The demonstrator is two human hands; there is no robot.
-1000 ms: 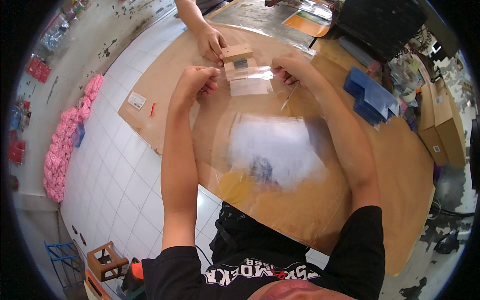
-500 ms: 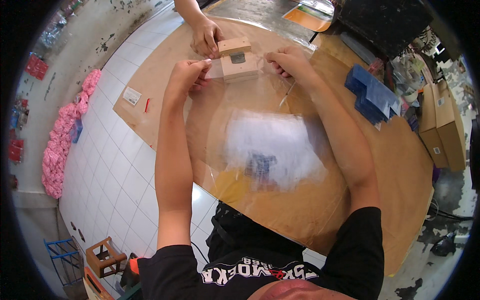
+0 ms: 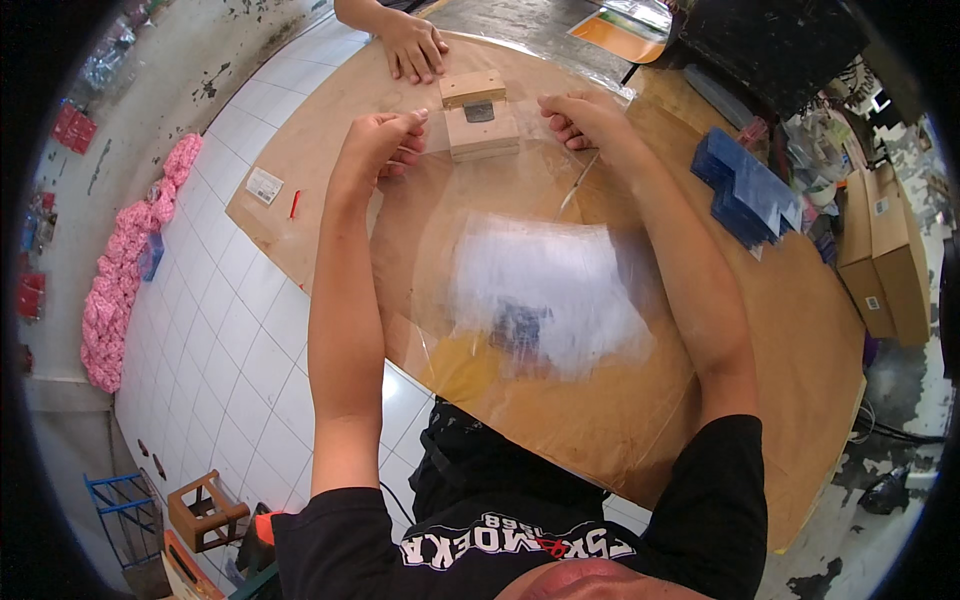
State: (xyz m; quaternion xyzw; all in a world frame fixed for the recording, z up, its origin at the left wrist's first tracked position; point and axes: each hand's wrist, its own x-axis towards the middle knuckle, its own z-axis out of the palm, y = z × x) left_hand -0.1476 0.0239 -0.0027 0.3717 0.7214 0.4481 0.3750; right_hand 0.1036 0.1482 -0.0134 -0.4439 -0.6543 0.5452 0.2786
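At the far part of the table, a light wooden block point(image 3: 482, 138) with a raised back piece and a small dark metal plate point(image 3: 479, 111) sits between my hands. My left hand point(image 3: 385, 143), on its left, is closed in a pinch. On its right, my right hand point(image 3: 580, 120) is pinched in the same way. A see-through plastic film point(image 3: 434, 138) shows at the fingers and reaches across the block; its outline is hard to follow. Another person's hand point(image 3: 414, 48) rests on the table just behind the block, fingers spread and apart from it.
Brown paper covers the table point(image 3: 780, 400), with a glossy pale patch point(image 3: 550, 290) before me. Blue flat pieces point(image 3: 745, 185) are stacked at right, beside cardboard boxes point(image 3: 882, 250). A red stick point(image 3: 295, 205) and a white label point(image 3: 264, 187) lie left. A stool point(image 3: 207, 510) stands on the floor.
The other person's hand has let go of the wooden block and drawn back behind it. My hands have shifted only slightly, still pinched on either side.
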